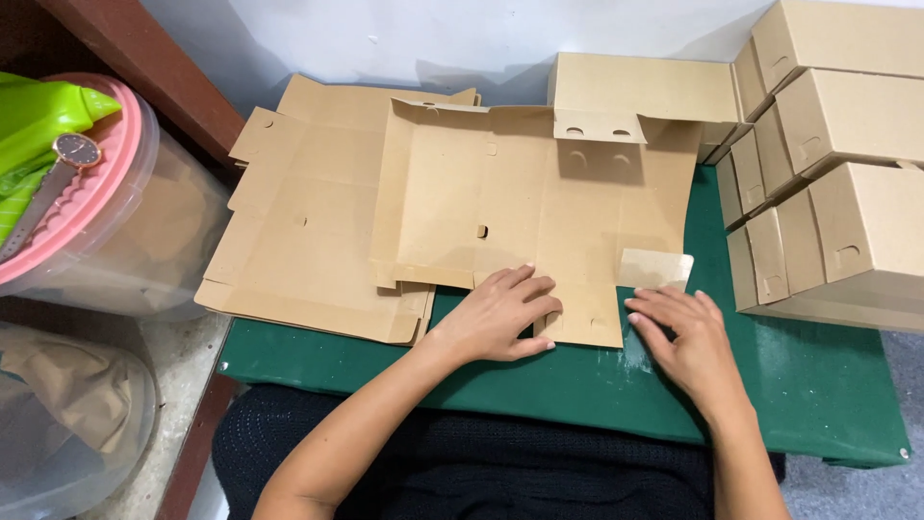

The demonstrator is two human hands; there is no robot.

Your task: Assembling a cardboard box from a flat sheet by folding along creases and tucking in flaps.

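Pressing: your left hand lies flat, fingers spread and gripping nothing, on the near flap of the unfolded cardboard box blank.
Right hand: open too, your fingers rest on the green table at the blank's right near corner, beside a small folded-up flap.
Blank: spread flat at the table's middle, overlapping a stack of flat blanks to its left.
Right edge: assembled cardboard boxes piled up.
Far left: wristwatch on a pink-lidded tub.
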